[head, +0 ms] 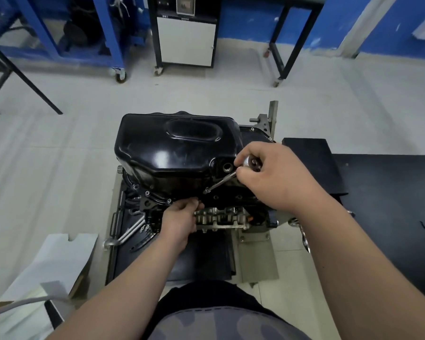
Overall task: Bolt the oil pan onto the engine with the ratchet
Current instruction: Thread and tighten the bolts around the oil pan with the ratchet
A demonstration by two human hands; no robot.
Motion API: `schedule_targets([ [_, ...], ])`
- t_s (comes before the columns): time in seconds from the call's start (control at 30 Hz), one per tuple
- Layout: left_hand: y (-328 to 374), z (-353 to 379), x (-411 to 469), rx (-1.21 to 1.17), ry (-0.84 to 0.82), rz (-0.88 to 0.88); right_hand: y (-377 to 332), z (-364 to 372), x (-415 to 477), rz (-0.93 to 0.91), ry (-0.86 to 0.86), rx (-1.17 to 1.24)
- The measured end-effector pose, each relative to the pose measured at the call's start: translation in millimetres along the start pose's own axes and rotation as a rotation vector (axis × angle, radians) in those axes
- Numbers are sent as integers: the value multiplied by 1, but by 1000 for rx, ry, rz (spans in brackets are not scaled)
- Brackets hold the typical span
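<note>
While the oil pan (172, 148) rests on the engine (221, 217), right hand (275, 175) and left hand (179, 218) meet at its near flange.
Right hand grips the ratchet (252, 162); left hand's fingertips curl at the flange, perhaps pinching something too hidden to tell.

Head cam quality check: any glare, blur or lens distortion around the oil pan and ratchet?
Head view: soft white glare patches on top of the glossy oil pan. Head view: the ratchet in the right hand shows no motion blur. Head view: the engine by the left hand is dark, with little detail. Head view: wide-angle bowing curves the floor lines toward the edges.
</note>
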State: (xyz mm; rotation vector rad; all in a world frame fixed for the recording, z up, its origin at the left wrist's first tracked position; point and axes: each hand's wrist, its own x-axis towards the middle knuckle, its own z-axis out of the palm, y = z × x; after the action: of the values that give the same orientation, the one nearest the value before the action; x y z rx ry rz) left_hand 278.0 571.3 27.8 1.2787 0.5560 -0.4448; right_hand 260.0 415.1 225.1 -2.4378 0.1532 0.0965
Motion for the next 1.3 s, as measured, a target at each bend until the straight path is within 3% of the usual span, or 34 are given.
schedule_targets([
  [0.43,10,7,-2,15,-66,-99,-6,14,-12,-12,-31,-39],
  [1.13,17,13,-1,-438,-80,-457,-7,25,-21,20,15,-103],
  [1.3,22,16,0,-451,-64,-484,-21,25,-21,-131,-95,-341],
])
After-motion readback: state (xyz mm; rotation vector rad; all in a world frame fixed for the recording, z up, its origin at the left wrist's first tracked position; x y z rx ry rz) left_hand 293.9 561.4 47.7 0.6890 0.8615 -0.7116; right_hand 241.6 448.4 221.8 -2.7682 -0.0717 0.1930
